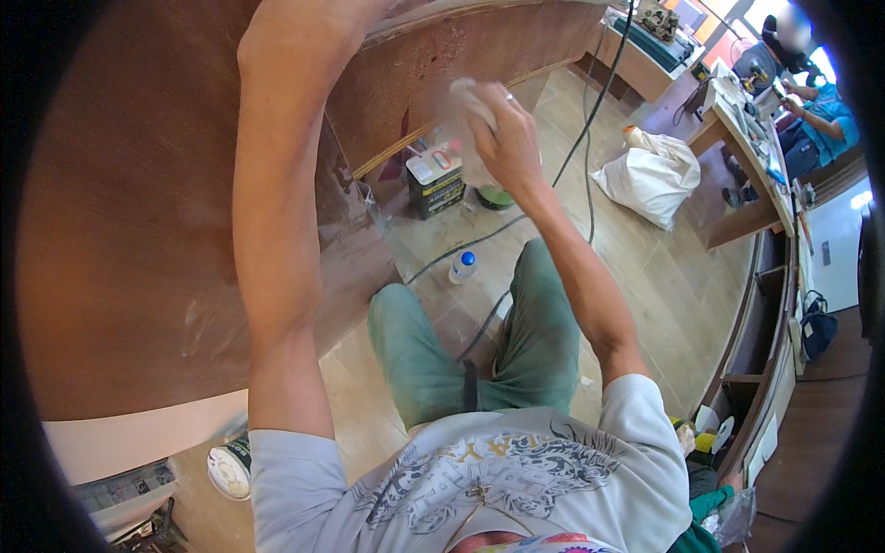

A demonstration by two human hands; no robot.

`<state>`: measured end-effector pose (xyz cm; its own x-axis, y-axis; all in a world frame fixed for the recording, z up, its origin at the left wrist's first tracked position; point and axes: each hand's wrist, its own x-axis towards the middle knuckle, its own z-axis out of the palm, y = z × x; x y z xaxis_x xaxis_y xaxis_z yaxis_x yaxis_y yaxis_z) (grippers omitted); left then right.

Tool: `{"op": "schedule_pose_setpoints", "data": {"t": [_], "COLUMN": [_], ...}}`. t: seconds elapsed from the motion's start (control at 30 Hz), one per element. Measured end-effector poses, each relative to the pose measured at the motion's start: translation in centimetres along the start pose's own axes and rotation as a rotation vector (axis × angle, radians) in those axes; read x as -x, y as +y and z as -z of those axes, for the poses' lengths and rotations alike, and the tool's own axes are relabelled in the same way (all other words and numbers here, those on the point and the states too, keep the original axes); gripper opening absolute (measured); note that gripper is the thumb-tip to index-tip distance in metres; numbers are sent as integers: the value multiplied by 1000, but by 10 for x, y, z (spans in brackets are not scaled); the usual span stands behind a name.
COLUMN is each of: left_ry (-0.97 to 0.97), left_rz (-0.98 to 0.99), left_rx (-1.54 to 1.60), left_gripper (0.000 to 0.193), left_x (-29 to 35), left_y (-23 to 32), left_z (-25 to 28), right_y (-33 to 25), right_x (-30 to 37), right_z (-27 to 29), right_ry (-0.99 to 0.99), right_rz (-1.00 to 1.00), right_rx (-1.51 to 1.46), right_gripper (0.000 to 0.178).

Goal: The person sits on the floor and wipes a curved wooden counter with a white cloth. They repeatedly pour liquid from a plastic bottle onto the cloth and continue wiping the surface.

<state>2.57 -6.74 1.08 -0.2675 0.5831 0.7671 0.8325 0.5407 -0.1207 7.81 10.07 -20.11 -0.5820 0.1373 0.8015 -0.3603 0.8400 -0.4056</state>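
My right hand (509, 138) is closed on a pale, crumpled cloth (461, 106) blurred by motion; a ring shows on one finger. It is in front of the brown wooden panel (406, 83) of a curved counter, and I cannot tell if the cloth touches the wood. My left arm (277, 203) rises along the large brown wooden surface (138, 249) at left. Only the bent top of that arm shows at the upper edge, and my left fingers are hidden beyond the picture.
Below the panel stand a dark square can (435, 192), a green container (495, 197) and a blue-capped bottle (464, 267). Black cables (590, 138) cross near my knees. A white sack (650, 180) lies on the floor. At far right, a person (830, 120) sits by a workbench (737, 120) with tools.
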Motion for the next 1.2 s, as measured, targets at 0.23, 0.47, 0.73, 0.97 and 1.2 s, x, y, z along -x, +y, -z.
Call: {"op": "schedule_pose_setpoints", "data": {"t": [0.23,0.47,0.73,0.97,1.2], "left_ry": [13,41,-60,-27,37], "left_rz": [-19,7,77,114,86], "left_rx": [-42,0,121,147,106], "left_gripper": [32,34,33,32,31], "left_x": [5,6,2,3,4], "left_y": [10,10,12,14,19], "left_z": [7,9,17,9,9], "right_y": [-22,6,-17,-10,8], "right_x": [-53,-4,-41,-32,-15], "right_z": [14,12,-5,31,8], "right_ry": [190,-196,194,-60,-134], "right_rz": [86,-42,97,17,90], "right_rx": [-118,-2,-148,-69,-78], "right_gripper": [24,27,23,23,22]}}
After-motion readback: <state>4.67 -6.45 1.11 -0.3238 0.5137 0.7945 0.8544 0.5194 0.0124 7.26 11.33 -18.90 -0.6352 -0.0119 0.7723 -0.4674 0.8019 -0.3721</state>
